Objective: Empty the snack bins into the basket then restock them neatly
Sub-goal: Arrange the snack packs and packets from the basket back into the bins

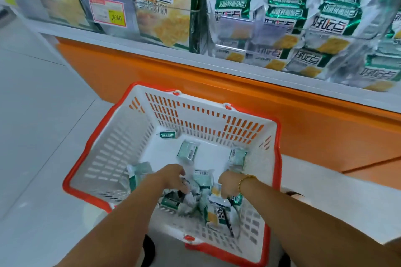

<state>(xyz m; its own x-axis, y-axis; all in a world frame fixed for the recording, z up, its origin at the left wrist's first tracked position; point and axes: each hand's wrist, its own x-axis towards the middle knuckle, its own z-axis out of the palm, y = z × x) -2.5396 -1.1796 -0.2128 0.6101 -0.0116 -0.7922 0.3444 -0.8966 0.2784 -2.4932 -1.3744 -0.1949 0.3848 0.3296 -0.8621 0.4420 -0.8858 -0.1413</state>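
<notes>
A white basket with an orange rim [104,151] stands on the floor below the shelf. Several small green-and-silver snack packets [188,151] lie on its bottom, most of them heaped at the near side. Both my hands reach down into that heap. My left hand [173,178] has its fingers curled into the packets. My right hand [227,185], a bead bracelet on its wrist, grips packets [217,196] at the pile's right. Above, a clear snack bin [303,19] is filled with the same packets.
A second clear bin [160,6] to the left holds larger yellow-and-green snack boxes, with a red and yellow price tag [107,12] on its front. An orange shelf base [217,86] runs behind the basket. Pale floor tiles [43,115] stretch to the left.
</notes>
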